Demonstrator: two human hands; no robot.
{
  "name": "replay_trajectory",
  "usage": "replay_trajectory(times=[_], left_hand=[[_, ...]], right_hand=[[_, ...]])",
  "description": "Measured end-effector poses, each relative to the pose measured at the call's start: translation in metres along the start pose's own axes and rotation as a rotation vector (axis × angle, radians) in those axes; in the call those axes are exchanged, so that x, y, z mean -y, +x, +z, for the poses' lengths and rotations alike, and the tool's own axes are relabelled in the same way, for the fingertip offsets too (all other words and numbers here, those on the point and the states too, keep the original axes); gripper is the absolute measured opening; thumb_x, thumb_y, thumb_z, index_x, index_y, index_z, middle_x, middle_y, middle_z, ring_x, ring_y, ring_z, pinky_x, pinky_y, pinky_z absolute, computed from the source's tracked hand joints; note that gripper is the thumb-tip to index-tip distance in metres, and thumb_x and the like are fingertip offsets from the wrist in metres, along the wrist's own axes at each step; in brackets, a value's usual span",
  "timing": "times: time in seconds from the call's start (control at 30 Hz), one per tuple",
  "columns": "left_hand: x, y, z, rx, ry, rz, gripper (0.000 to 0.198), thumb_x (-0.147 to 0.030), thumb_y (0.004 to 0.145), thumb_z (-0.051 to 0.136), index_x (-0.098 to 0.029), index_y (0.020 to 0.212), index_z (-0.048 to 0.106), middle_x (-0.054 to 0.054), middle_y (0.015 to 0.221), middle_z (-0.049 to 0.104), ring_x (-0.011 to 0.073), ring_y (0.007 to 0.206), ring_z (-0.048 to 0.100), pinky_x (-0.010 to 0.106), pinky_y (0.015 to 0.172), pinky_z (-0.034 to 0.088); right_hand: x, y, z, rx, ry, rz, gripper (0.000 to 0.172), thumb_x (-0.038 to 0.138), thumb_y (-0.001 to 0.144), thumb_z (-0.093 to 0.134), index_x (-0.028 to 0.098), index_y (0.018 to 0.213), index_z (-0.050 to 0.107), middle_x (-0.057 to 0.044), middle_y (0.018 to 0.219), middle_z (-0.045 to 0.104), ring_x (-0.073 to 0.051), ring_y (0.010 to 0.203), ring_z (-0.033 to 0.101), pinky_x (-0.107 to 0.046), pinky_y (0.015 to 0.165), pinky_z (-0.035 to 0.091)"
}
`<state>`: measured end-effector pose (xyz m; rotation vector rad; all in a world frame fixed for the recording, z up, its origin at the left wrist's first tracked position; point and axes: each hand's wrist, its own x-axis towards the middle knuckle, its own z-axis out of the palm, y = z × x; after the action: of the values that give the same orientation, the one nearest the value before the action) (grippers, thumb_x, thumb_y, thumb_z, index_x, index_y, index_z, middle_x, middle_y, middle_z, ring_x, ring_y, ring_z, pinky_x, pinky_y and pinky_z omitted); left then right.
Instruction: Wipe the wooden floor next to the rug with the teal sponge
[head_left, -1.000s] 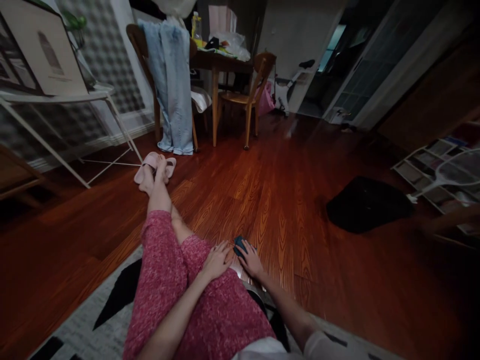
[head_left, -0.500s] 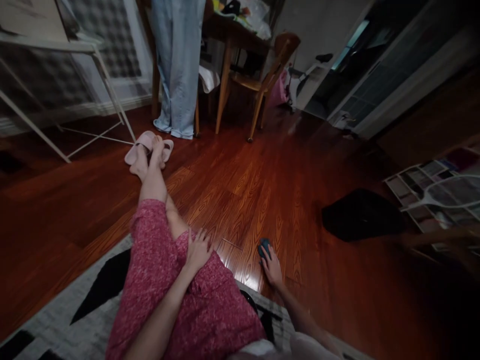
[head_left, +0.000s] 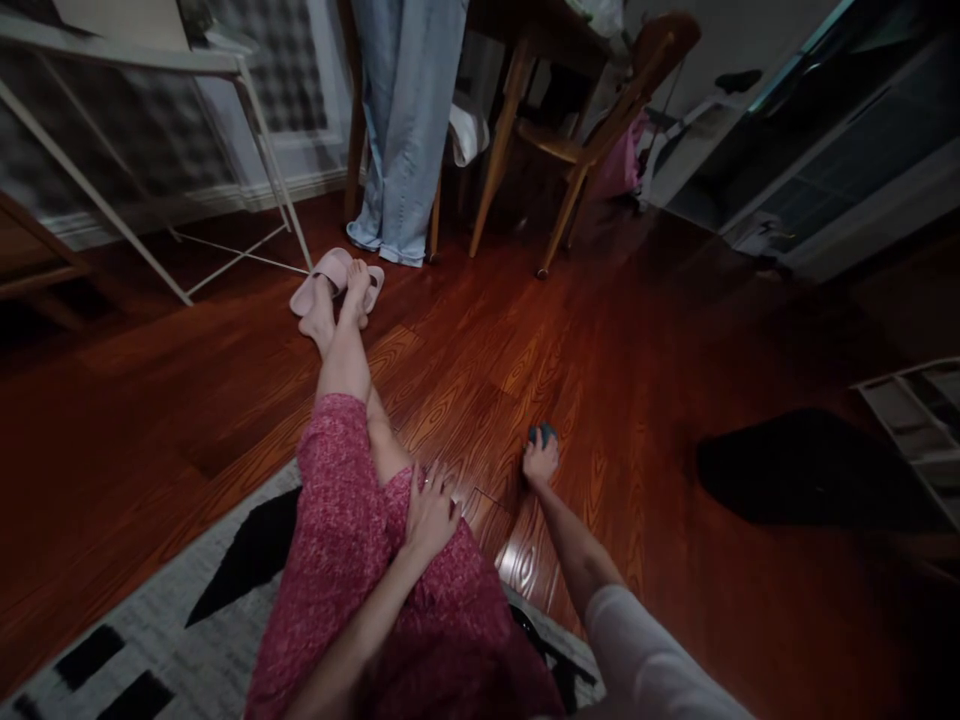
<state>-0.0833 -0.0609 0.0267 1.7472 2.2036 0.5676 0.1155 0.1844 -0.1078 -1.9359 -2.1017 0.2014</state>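
Note:
My right hand reaches out over the wooden floor, its fingers curled over a small dark blue-green rounded thing. Its kind is unclear, since the fingers cover much of it. My left hand lies flat near the knee on my pink-red trousers, fingers spread and holding nothing. My legs stretch forward, crossed near the ankles, with the feet against pale pink slippers.
Under me lies a grey rug with black shapes. A black object stands on the floor at right. Ahead are a wooden chair, a table leg, hanging blue jeans and a white-framed stand at left.
My right arm has stretched farther forward, taking the blue-green thing away from me along the floor. My left hand stays on my leg. The view has shifted, so the room appears farther right.

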Motion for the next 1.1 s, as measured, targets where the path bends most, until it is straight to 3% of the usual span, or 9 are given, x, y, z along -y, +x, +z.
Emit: replay_trajectory(times=[0.1, 0.2, 0.3, 0.37, 0.53, 0.7, 0.87, 0.97, 1.1], left_hand=[[0.000, 0.000, 0.002, -0.027, -0.017, -0.011, 0.046, -0.030, 0.092, 0.049, -0.021, 0.136, 0.058, 0.011, 0.150, 0.053, 0.0277, 0.146, 0.037, 0.058, 0.125, 0.012], [0.001, 0.000, 0.005, -0.070, -0.018, -0.020, 0.047, -0.027, 0.091, 0.049, -0.020, 0.137, 0.058, 0.011, 0.151, 0.051, 0.0280, 0.146, 0.037, 0.058, 0.125, 0.016], [0.002, 0.001, 0.007, -0.096, -0.018, -0.021, 0.047, -0.026, 0.091, 0.048, -0.018, 0.136, 0.057, 0.012, 0.151, 0.051, 0.0279, 0.145, 0.038, 0.057, 0.124, 0.020], [0.003, 0.001, 0.008, -0.097, -0.018, -0.023, 0.046, -0.026, 0.090, 0.049, -0.016, 0.133, 0.059, 0.014, 0.149, 0.052, 0.0278, 0.145, 0.038, 0.056, 0.124, 0.021], [0.003, 0.000, 0.007, -0.093, -0.020, -0.039, 0.047, -0.026, 0.089, 0.051, -0.017, 0.135, 0.058, 0.014, 0.152, 0.049, 0.0279, 0.145, 0.038, 0.056, 0.124, 0.022], [0.003, 0.001, 0.006, -0.101, -0.020, -0.029, 0.044, -0.028, 0.091, 0.052, -0.021, 0.133, 0.061, 0.012, 0.154, 0.048, 0.0281, 0.146, 0.038, 0.057, 0.123, 0.024], [0.004, 0.002, 0.007, -0.087, -0.011, -0.018, 0.041, -0.030, 0.093, 0.050, -0.019, 0.129, 0.064, 0.014, 0.153, 0.048, 0.0282, 0.146, 0.038, 0.056, 0.123, 0.023], [0.004, 0.004, 0.007, -0.075, -0.001, -0.018, 0.043, -0.031, 0.092, 0.051, -0.020, 0.132, 0.063, 0.014, 0.153, 0.049, 0.0280, 0.146, 0.039, 0.057, 0.124, 0.020], [0.004, 0.005, 0.005, -0.055, 0.021, -0.035, 0.041, -0.030, 0.092, 0.052, -0.021, 0.130, 0.064, 0.013, 0.152, 0.049, 0.0272, 0.146, 0.038, 0.056, 0.125, 0.018]], right_hand=[[0.084, 0.011, 0.033, 0.132, 0.024, -0.239, 0.056, 0.032, 0.101, 0.024, 0.018, 0.154, 0.038, -0.017, 0.162, 0.028, -0.032, 0.150, 0.019, -0.058, 0.116, 0.022], [0.154, -0.010, 0.055, 0.244, 0.046, -0.478, 0.054, 0.034, 0.102, 0.030, 0.024, 0.155, 0.035, -0.011, 0.165, 0.025, -0.027, 0.152, 0.016, -0.053, 0.120, 0.017], [0.192, -0.045, 0.064, 0.332, 0.065, -0.689, 0.053, 0.036, 0.102, 0.037, 0.029, 0.154, 0.037, -0.006, 0.167, 0.024, -0.023, 0.153, 0.015, -0.047, 0.121, 0.017], [0.194, -0.063, 0.062, 0.385, 0.072, -0.823, 0.050, 0.037, 0.101, 0.042, 0.033, 0.151, 0.042, -0.003, 0.166, 0.027, -0.020, 0.153, 0.017, -0.043, 0.122, 0.019], [0.129, -0.054, 0.037, 0.378, 0.067, -1.049, 0.050, 0.038, 0.101, 0.041, 0.033, 0.151, 0.042, -0.002, 0.165, 0.029, -0.020, 0.152, 0.021, -0.042, 0.122, 0.021], [0.023, -0.023, -0.003, 0.104, -0.008, -0.463, 0.050, 0.035, 0.100, 0.033, 0.033, 0.148, 0.047, -0.003, 0.158, 0.042, -0.021, 0.146, 0.034, -0.044, 0.118, 0.030], [-0.062, -0.054, -0.027, -0.073, -0.039, -0.076, 0.059, 0.036, 0.099, 0.020, 0.020, 0.148, 0.047, -0.016, 0.154, 0.042, -0.031, 0.145, 0.034, -0.056, 0.112, 0.035], [-0.087, -0.093, -0.017, -0.134, -0.032, 0.080, 0.061, 0.042, 0.098, 0.019, 0.024, 0.151, 0.044, -0.014, 0.157, 0.038, -0.031, 0.148, 0.029, -0.056, 0.114, 0.032], [-0.082, -0.137, -0.001, -0.151, 0.014, 0.004, 0.060, 0.044, 0.098, 0.020, 0.027, 0.152, 0.042, -0.013, 0.158, 0.038, -0.032, 0.149, 0.028, -0.059, 0.113, 0.031]])
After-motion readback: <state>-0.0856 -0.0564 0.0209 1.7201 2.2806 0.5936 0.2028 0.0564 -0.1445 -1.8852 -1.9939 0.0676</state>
